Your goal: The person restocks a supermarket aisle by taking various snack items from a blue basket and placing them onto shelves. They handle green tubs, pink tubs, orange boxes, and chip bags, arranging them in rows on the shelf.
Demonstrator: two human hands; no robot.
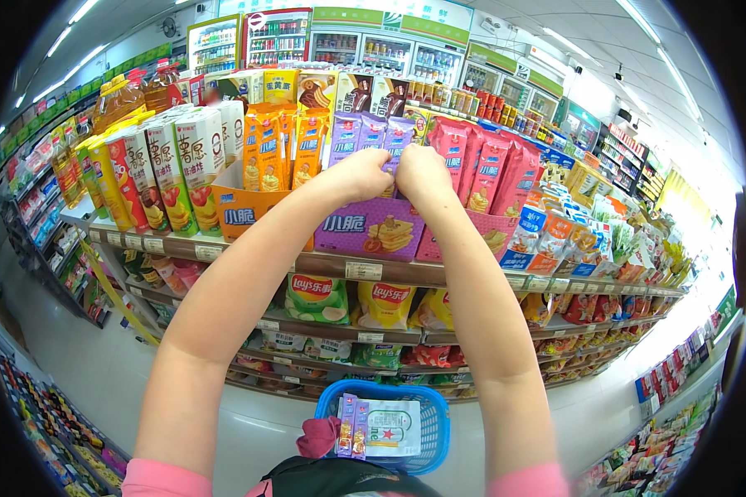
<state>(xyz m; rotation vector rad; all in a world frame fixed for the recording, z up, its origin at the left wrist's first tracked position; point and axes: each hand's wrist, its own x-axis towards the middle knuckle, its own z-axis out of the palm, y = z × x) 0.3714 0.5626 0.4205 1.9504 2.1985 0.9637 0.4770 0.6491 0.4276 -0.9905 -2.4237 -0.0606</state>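
Note:
Both my arms reach forward to the top shelf. My left hand (pixel 373 174) and my right hand (pixel 423 173) meet at the purple snack packets (pixel 400 136), which stand in a purple display box (pixel 370 230). The fingers are partly hidden, so a firm hold cannot be made out. Orange packets (pixel 262 146) stand in an orange box (pixel 236 214) on the left. On the right, pink packets (pixel 488 168) fill a pink box (pixel 497 227). Below me is a blue plastic basket (pixel 438 435) holding two purple packets (pixel 353 428) and a white printed bag (pixel 404 422).
Tall snack cartons (pixel 193 168) and bottles of oil (pixel 117 102) stand at the left. Bags of potato chips (pixel 316 299) line the shelf below. The shelf edge (pixel 423 273) bears price tags. Another shelf (pixel 56 230) stands across the aisle at left; drink fridges (pixel 385 53) are at the back.

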